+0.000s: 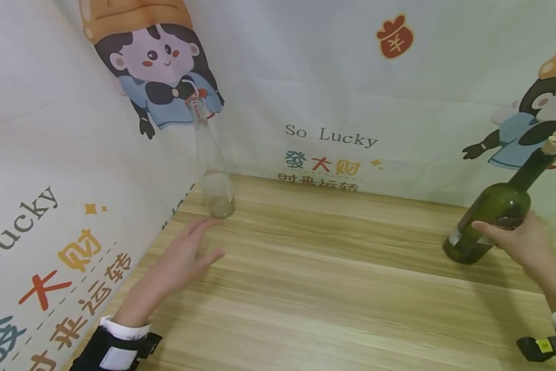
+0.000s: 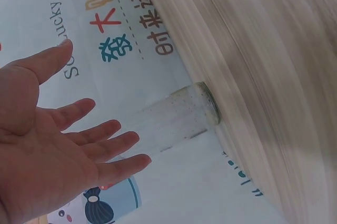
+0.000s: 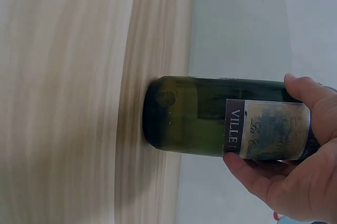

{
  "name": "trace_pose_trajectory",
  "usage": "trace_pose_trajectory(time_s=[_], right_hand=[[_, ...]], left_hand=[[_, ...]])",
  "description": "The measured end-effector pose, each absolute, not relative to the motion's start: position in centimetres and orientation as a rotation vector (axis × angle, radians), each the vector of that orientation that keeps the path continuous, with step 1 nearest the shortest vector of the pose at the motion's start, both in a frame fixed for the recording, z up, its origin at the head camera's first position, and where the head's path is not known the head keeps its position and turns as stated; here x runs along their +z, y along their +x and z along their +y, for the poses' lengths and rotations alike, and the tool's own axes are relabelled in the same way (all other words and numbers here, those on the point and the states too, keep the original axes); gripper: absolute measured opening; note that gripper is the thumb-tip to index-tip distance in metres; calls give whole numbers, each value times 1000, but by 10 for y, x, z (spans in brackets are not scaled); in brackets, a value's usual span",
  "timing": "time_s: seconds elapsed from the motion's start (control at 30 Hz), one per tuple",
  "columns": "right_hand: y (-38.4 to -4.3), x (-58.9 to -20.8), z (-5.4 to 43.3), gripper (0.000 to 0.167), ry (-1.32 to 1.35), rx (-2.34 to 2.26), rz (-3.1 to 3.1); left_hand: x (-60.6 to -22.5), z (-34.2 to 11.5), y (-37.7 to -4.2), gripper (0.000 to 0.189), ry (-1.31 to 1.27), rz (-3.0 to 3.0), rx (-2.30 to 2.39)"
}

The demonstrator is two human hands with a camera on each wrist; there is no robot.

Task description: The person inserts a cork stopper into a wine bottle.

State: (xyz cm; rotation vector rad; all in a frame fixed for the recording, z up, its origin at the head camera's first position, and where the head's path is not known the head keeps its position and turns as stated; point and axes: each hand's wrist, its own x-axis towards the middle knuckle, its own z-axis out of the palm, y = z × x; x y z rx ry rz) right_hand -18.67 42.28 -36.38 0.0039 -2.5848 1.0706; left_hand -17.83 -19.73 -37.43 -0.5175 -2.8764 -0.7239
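A clear glass bottle [image 1: 218, 193] stands upright at the table's far left corner. My left hand [image 1: 180, 263] is just in front of it, fingers extended and thumb spread. In the left wrist view, the fingers [image 2: 118, 168] are apart from one another and hold nothing; whether they touch the clear bottle [image 2: 181, 116] I cannot tell. On the right, my right hand [image 1: 523, 239] grips a dark green wine bottle [image 1: 500, 203] around its body. A cork [image 1: 555, 144] shows in its neck. The right wrist view shows its label [image 3: 274, 129], partly covered by the hand.
The wood-grain table [image 1: 333, 288] runs between the two bottles. A printed white cloth [image 1: 278, 93] hangs along the table's back and left sides, close behind the clear bottle. Both wrists carry dark straps, one [image 1: 117, 353] at the lower left.
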Motion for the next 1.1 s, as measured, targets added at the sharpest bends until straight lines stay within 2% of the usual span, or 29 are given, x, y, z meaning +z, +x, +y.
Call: trace_pose_trajectory(time_s=[0.5,0.67,0.8,0.93,1.1], right_hand=[[-206,-361,444,44,-72,1268,-2522],[-213,-361,448,43,-129,1189,-2533],[-218,-360,454,37,-168,1143,-2552],[-220,-358,461,24,-249,1096,-2599],[-225,-357,466,35,-339,1066,-2619]], left_hand=[[-377,-216,-179,75,-432,-2903,-720],[-378,-219,-179,74,-412,-2914,-722],[-377,-219,-178,74,-403,-2915,-721],[-377,-219,-178,75,-396,-2915,-713],[-377,-220,-178,75,-379,-2925,-690]])
